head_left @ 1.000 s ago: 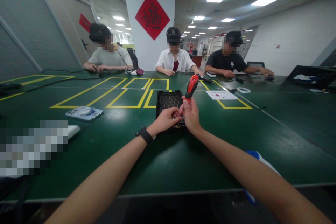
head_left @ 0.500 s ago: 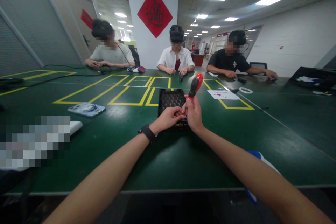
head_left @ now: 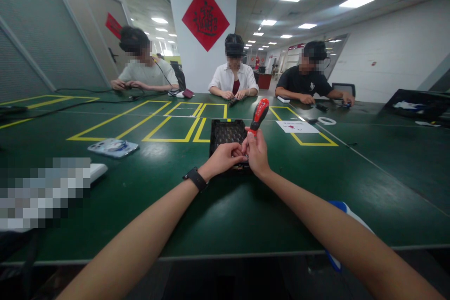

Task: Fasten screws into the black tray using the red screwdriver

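My right hand (head_left: 258,153) is closed round the lower part of a red and black screwdriver (head_left: 260,113), whose handle points up and leans to the right. My left hand (head_left: 227,155), with a black watch on the wrist, has its fingers pinched together against the right hand's fingers, low by the screwdriver. Whatever sits between those fingertips is too small and covered to make out. Under and behind both hands lies an open black case (head_left: 228,132) with rows of small pieces inside; the hands hide its near right part.
A phone (head_left: 113,147) lies left on the green table (head_left: 225,225). Farther right are a white paper (head_left: 297,126) and a tape roll (head_left: 326,121). Three people sit across, handling small things. A blue and white object (head_left: 346,213) is partly behind my right forearm.
The screwdriver handle has turned, so more of its red side faces me. Both hands keep their place over the case. The view has shifted slightly. Across the table, the middle person's dark object has tilted.
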A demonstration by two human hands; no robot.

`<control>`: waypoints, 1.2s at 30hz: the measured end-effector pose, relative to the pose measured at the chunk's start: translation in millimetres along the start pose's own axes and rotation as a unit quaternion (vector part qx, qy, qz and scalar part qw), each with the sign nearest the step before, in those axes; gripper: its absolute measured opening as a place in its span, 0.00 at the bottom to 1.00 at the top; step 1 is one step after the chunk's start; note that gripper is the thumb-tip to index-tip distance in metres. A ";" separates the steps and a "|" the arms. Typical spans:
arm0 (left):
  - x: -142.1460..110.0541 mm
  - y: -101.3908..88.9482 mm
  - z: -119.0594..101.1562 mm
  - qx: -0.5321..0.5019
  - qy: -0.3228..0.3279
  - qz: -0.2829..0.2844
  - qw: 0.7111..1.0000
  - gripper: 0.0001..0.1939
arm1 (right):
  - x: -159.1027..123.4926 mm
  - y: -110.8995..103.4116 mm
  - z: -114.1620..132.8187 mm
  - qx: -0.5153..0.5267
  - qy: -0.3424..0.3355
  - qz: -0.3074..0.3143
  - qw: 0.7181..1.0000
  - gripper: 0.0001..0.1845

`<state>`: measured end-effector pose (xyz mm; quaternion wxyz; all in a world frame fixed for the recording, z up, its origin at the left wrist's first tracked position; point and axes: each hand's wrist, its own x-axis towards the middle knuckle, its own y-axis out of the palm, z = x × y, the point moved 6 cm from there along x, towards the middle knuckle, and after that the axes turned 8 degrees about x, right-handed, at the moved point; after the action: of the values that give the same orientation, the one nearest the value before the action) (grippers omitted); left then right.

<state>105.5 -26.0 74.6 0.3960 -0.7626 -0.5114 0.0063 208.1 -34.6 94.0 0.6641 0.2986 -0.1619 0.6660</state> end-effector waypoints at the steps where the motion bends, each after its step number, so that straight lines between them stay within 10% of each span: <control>1: 0.1 -0.9 0.6 0.007 -0.005 -0.010 1.000 0.11 | 0.0 0.4 0.4 -0.002 -0.002 0.003 1.000 0.17; 36: 0.1 -2.0 -1.7 0.028 -0.001 -0.019 0.999 0.10 | 0.8 -0.4 -2.8 -0.018 -0.001 0.011 1.000 0.16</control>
<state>104.7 -26.5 77.1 0.4165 -0.7412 -0.5263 0.0141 208.1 -32.2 92.3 0.6617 0.2853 -0.1782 0.6700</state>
